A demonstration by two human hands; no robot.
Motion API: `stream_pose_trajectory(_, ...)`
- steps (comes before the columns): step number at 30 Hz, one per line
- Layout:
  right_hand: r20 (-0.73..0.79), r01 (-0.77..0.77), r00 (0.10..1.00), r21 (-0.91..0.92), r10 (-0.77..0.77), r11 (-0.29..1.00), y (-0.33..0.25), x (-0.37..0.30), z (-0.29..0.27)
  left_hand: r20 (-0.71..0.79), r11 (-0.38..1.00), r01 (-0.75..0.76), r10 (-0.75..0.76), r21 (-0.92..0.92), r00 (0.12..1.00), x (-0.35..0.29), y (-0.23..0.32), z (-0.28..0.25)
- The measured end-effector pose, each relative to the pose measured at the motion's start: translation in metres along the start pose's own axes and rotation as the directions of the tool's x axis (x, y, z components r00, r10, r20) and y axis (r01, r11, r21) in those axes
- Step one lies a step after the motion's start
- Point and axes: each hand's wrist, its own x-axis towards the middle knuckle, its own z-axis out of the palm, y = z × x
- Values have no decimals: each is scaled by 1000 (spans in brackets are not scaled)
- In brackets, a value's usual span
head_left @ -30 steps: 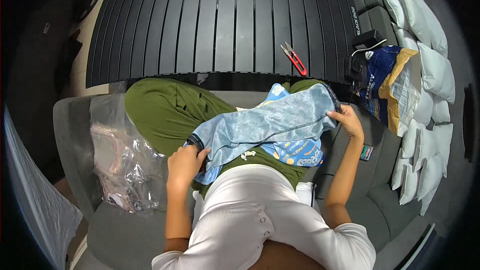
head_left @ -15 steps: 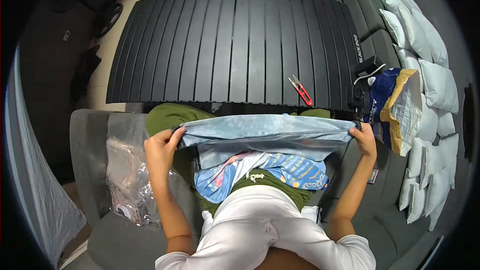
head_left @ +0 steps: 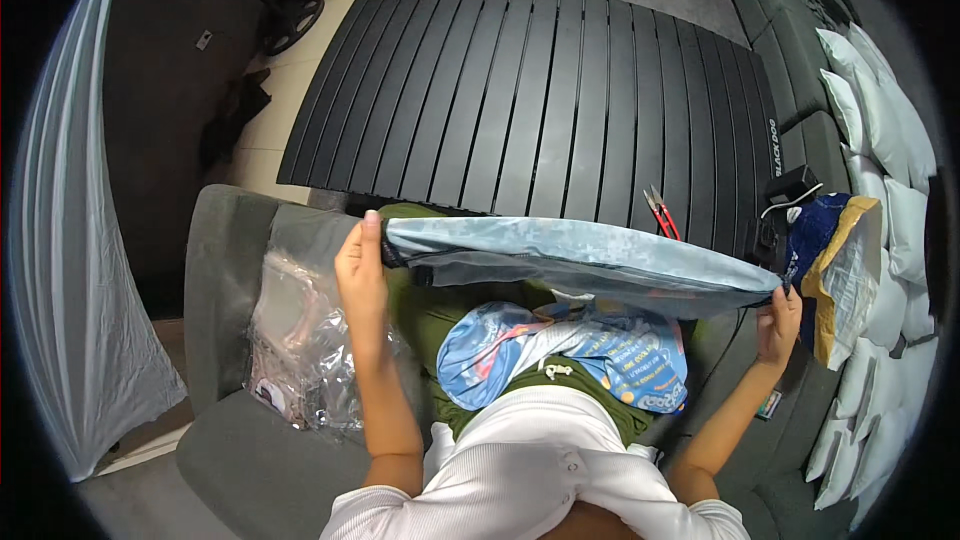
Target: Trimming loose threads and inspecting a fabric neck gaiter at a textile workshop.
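Observation:
A light-blue piece of fabric with dark edging is stretched between my two hands, above my lap and close to the table's near edge. My left hand is closed on its left end, thumb on top. On the other side, my right hand pinches its right end, which sits slightly lower. Beneath it, a blue printed cloth with coloured and white patches lies bunched on my lap over green trousers. Thread snips with red handles rest on the table, partly hidden behind the fabric.
The black slatted table stands in front of me. Clear plastic bags lie on the grey sofa to my left. At right are a blue and yellow sack, a black power adapter and several white pillows.
My hands have lifted the fabric and pulled it tauter, its right end now tilting lower. More of the printed cloth on my lap shows. The whole view has shifted, moving the table rightward in the picture.

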Motion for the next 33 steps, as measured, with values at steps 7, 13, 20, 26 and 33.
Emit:
stream_pose_trajectory(7,-93,30,996,255,-6,966,1,16,8,-12,970,120,-125,-211,992,-6,-1,22)
stream_pose_trajectory(13,-204,-68,973,200,109,977,13,19,-3,34,943,163,-160,-289,987,-9,-3,27)
stream_pose_trajectory(20,-323,-88,936,182,144,979,12,22,-6,195,910,259,-204,-323,959,-16,14,34)
stream_pose_trajectory(26,-341,-89,932,114,123,990,16,23,-12,303,886,232,-111,-401,947,-24,28,28)
stream_pose_trajectory(33,-344,-79,932,121,116,990,16,19,-22,324,935,252,-164,-250,932,-33,38,29)
